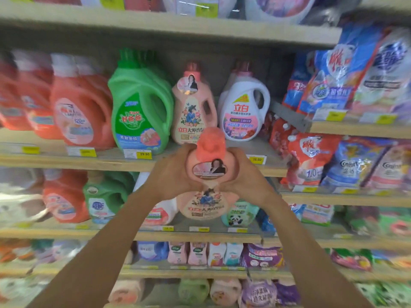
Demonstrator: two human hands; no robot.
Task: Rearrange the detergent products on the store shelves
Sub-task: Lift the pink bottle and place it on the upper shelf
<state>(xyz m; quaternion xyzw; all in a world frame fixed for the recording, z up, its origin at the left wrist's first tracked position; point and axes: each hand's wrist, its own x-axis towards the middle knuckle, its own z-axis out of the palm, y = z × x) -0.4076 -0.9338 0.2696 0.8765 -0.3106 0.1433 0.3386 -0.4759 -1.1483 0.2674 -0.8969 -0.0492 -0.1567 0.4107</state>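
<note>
Holding a pink bottle [209, 171] up in front of the shelves, cap uppermost, label facing the camera. Gripped at the shoulder from both sides: left hand [175, 174] curled round its left flank, right hand [248, 176] curled round its right, digits close together across the front just below the round sticker. Clear of every shelf and resting on none, with the cap level with the front edge of the middle shelf [66, 160] and the base hanging before the lower shelf [55, 232].

Directly behind the cap, near the middle shelf's front edge: a twin bottle [193, 107], upright, handle to the right. Just right of it, a white bottle [243, 107], upright, handle also to the right. Just left of the twin, touching or merely close (cannot tell), a green jug [140, 107]; beyond that, orange jugs [82, 103] in a row toward the left end, blurred.

Along the same front edge, price tags — one [138, 154] below the green jug, another [256, 159] below the white bottle.

Past the right end, on separate shelves, stacked bags [355, 74], print too blurred to read in full.

On the lower shelf, partly hidden by the arms: more jugs and a panda pack [239, 215].
</note>
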